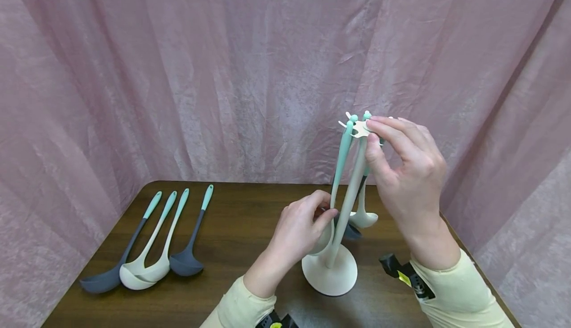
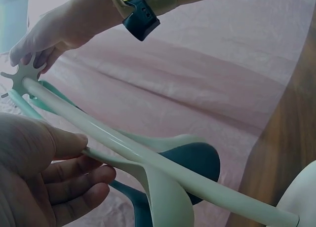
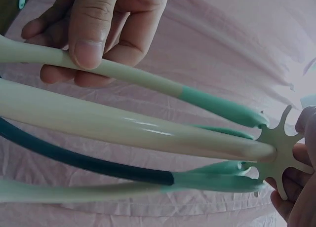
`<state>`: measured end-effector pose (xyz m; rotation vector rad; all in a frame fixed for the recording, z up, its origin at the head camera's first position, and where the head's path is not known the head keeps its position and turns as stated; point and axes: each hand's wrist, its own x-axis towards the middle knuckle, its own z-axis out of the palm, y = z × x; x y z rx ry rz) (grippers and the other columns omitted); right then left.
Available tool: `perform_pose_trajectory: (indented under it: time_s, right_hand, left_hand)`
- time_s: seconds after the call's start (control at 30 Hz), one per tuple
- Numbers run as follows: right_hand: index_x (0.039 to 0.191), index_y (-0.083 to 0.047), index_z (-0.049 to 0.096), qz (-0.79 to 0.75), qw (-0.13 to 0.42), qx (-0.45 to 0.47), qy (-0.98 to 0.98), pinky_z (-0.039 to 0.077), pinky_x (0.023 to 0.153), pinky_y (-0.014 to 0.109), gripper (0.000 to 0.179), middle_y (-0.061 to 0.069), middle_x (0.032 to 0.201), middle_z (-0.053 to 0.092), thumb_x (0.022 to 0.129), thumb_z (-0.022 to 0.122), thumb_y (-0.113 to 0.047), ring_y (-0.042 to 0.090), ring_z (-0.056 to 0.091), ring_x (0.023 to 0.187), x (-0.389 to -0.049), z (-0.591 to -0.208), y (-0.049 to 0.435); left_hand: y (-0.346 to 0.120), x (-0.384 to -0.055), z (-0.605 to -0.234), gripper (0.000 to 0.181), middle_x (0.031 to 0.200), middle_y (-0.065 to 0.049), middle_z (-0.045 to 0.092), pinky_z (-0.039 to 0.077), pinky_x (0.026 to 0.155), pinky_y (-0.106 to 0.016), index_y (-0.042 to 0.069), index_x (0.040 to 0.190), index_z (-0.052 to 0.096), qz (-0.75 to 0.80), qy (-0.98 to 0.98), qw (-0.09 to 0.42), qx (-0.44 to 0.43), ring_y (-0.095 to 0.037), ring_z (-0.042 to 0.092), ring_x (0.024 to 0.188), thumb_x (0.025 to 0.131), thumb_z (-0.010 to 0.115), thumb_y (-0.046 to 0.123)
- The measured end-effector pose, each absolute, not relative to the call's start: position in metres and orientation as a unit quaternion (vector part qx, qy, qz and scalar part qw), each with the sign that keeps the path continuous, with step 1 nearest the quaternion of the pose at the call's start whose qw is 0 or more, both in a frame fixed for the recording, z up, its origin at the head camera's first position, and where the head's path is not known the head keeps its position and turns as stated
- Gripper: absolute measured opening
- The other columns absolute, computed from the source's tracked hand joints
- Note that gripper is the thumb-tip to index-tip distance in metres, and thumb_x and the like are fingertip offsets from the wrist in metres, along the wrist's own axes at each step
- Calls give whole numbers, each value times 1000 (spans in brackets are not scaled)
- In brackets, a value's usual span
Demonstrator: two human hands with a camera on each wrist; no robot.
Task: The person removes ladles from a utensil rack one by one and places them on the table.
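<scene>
A cream utensil stand with a round base [image 1: 330, 281], a slanting pole [image 2: 113, 138] and a star-shaped hook top [image 3: 275, 144] stands in front of me. My right hand [image 1: 412, 174] holds the hook top between thumb and fingers. Lower down, my left hand [image 1: 296, 226] pinches the cream shaft of a ladle [image 3: 133, 75], whose mint handle end is at a hook. Its cream bowl [image 2: 170, 202] hangs beside the pole, partly behind the left hand in the head view. Behind the pole hang another cream ladle [image 1: 364, 219] and dark utensils [image 2: 197, 160] with mint handles.
On the table's left side lie a dark ladle [image 1: 101, 282], two overlapping cream ladles [image 1: 153, 270] and a second dark ladle [image 1: 186, 264], handles pointing away. Pink curtains [image 1: 267, 70] hang behind and at both sides of the brown table [image 1: 250, 234].
</scene>
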<state>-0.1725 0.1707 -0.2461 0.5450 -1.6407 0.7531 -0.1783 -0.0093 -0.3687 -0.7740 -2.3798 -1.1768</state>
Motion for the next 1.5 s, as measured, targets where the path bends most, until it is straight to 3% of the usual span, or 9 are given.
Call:
perform_pose_trajectory:
  time_s: [0.67,0.97,1.3,1.5]
  right_hand:
    - [111,0,85,386,531,265,-706,48,116,45,30,11,116,82,102,63,-17,29,72,115,-184,-247,186]
    - [111,-1,85,403,513,274,-707,48,104,27,28,16,118,77,101,63,-14,23,68,115,-184,-247,190]
    - [111,-1,86,385,531,258,-709,45,118,45,30,16,112,80,102,62,-17,30,69,115,-182,-246,189]
    - [110,-1,86,384,536,247,-710,46,118,43,30,15,112,81,102,61,-16,31,70,112,-182,-247,190]
  left_hand:
    - [-15,-174,-367,13,87,11,71,50,70,-30,17,104,73,-415,-841,203,-281,-5,63,77,99,84,15]
    - [-18,-171,-364,14,91,10,74,55,74,-31,16,106,74,-419,-833,217,-288,-5,68,82,99,85,16]
    - [-23,-168,-360,15,93,9,76,58,77,-32,15,107,74,-425,-826,229,-290,-6,71,85,99,85,17]
    - [-28,-166,-357,15,94,9,76,59,79,-32,16,109,74,-431,-827,221,-284,-6,71,86,100,85,18]
